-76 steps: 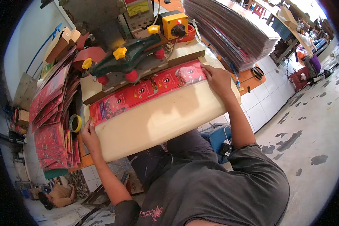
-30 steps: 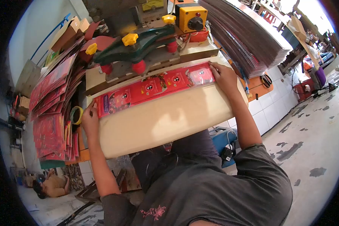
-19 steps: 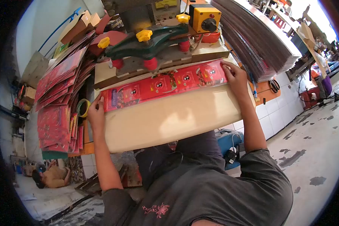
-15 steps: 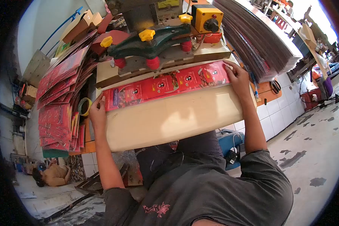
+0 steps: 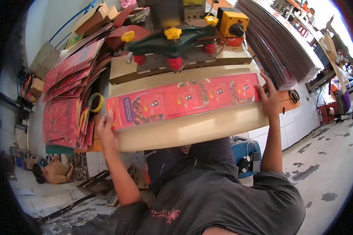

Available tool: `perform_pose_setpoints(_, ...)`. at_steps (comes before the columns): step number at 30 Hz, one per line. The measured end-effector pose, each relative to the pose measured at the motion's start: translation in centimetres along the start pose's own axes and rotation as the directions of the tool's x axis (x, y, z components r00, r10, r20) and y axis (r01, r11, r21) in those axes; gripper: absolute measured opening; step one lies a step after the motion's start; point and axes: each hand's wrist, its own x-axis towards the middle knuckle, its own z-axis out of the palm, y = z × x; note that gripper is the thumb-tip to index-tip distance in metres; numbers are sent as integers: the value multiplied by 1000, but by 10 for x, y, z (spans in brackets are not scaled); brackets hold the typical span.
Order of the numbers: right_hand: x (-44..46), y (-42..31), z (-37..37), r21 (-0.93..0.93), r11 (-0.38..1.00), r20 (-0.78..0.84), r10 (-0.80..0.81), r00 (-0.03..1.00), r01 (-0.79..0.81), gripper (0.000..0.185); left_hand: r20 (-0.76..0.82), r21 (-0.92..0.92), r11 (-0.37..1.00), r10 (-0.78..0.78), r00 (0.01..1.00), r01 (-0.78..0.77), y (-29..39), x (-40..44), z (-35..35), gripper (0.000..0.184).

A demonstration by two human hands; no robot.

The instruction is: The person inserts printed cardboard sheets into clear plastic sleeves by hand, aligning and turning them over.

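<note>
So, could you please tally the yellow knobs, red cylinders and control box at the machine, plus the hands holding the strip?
Yellow knobs: 3
Red cylinders: 3
Control box: 1
Hands on the printed red strip: 2
Total: 9

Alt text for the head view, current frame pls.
A person's left hand and right hand hold opposite ends of a long red printed strip across a cream work surface. Beyond it is a machine with a dark green bracket and yellow knobs; red printed sheets lie piled at left, with a tall stack at right.
</note>
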Motion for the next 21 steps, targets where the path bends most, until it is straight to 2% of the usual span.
perform_pose_setpoints(2,0,-2,-7,-239,970,37,51,998,-40,41,47,-140,988,73,996,-66,4,-18,9,13)
perform_pose_setpoints(4,3,-15,-9,-290,957,21,13,1000,-7,36,0,-131,985,113,994,-112,8,-31,18,12)
perform_pose_setpoints(6,9,-28,-5,-347,916,-105,-251,962,201,31,-6,-135,979,153,988,-153,15,-42,23,10)
perform_pose_setpoints(8,10,-73,8,-275,936,-101,-256,961,221,24,-6,-178,967,183,983,-181,15,-44,21,9)
perform_pose_setpoints(10,8,-120,27,-140,912,-38,-395,918,387,22,6,-166,958,236,972,-232,19,-49,26,9)
perform_pose_setpoints(12,3,-167,52,-33,871,97,-486,868,491,24,-8,-167,948,273,962,-271,30,-55,35,11)
perform_pose_setpoints(14,-1,-210,78,92,783,136,-622,771,616,25,5,-111,948,302,953,-300,40,-60,42,16)
perform_pose_setpoints(15,0,-228,88,94,696,160,-716,679,712,28,1,-86,942,327,945,-325,44,-62,45,19)
perform_pose_setpoints(17,4,-261,107,190,562,182,-826,533,805,34,5,-74,936,346,938,-344,50,-64,49,19)
perform_pose_setpoints(21,11,-311,144,262,452,153,-892,426,853,33,12,-55,932,360,933,-359,55,-66,56,20)
